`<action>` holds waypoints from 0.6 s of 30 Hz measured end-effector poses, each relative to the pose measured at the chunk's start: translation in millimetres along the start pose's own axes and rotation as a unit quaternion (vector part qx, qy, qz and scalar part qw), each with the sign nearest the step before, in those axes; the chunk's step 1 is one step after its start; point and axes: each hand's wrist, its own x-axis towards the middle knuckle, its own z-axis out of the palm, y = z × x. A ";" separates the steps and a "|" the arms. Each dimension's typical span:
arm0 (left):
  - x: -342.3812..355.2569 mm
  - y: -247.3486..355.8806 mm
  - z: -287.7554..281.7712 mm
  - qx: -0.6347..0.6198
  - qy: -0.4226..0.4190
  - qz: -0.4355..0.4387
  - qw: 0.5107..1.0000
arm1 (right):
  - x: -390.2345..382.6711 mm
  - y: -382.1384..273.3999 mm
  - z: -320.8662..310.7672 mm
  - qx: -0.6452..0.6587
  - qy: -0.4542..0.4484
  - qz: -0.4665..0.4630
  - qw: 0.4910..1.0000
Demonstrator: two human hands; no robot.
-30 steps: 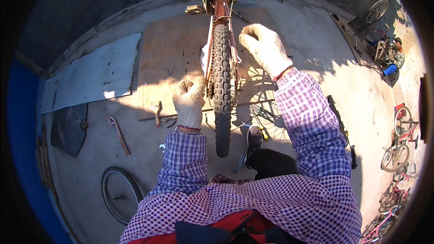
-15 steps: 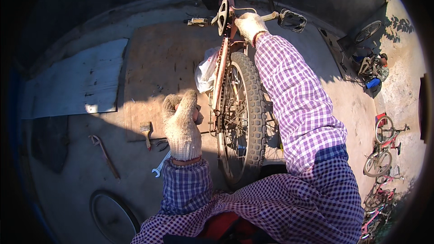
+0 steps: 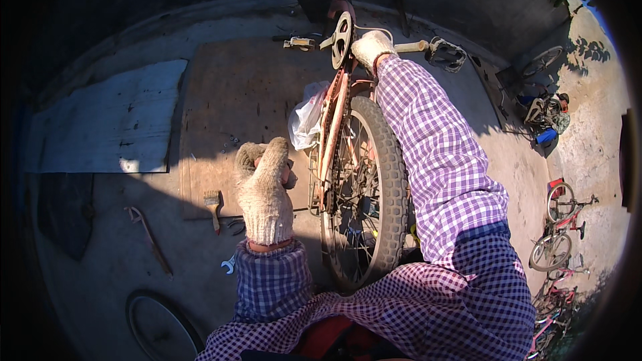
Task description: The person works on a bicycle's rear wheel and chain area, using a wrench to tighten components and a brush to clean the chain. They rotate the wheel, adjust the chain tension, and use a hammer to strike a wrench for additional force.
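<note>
A bicycle stands before me, its rear wheel with a knobbly tyre (image 3: 390, 180) nearest to me. My right hand (image 3: 372, 48), in a knitted off-white glove, is closed at the pinkish bicycle frame (image 3: 340, 103) beside the chainring (image 3: 342, 39); its fingertips are hidden. My left hand (image 3: 267, 184), gloved the same way, is raised left of the wheel. Its fingers are curled, and a brownish bit shows at their right side; I cannot make out what it is. Behind that hand a white plastic bag (image 3: 308, 117) lies against the frame's left side.
On the brown board (image 3: 224, 87) lie small loose parts and a paintbrush (image 3: 212, 208). A wrench (image 3: 229, 265), a saw-like tool (image 3: 148, 241) and a loose tyre (image 3: 164, 321) lie at left. Pedals (image 3: 447, 54) stick out sideways. Other bicycles (image 3: 560, 227) stand far right.
The rear wheel has shifted right and leans more. Chainring, pedals and my right hand sit slightly lower and further right. My left hand stays curled. The whole view has shifted a little.
</note>
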 end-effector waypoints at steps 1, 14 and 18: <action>0.3 -0.2 -0.4 -0.001 0.003 0.000 1.000 | -3.1 2.0 0.6 0.018 0.002 0.003 1.000; 1.3 -1.2 -4.5 -0.009 -0.017 0.005 1.000 | -30.0 4.6 -42.6 0.447 -0.010 0.035 0.894; 0.0 0.5 -4.5 0.011 -0.010 -0.001 1.000 | -35.5 -8.0 -64.5 0.457 0.015 0.011 0.889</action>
